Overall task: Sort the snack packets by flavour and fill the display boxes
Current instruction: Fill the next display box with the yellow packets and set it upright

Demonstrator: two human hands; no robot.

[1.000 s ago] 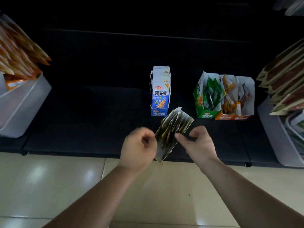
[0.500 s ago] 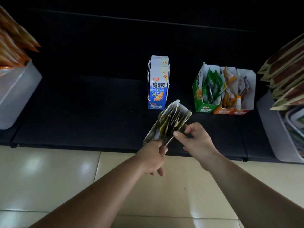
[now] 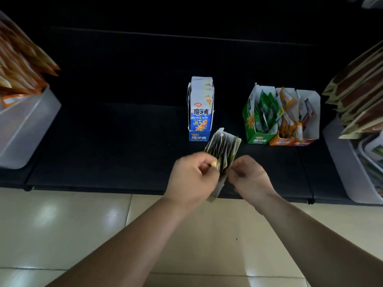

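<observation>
Both hands, left hand (image 3: 191,177) and right hand (image 3: 249,177), grip a packet stack (image 3: 222,148) at frame centre. Blue box (image 3: 200,109) just above, green box (image 3: 257,119) right.

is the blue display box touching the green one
Apart. The head view shows a plain strip of dark shelf between the blue display box and the green display box.

Head-worn wide-angle view, facing forward and down, seemingly close over dark shelf (image 3: 103,146)
</observation>
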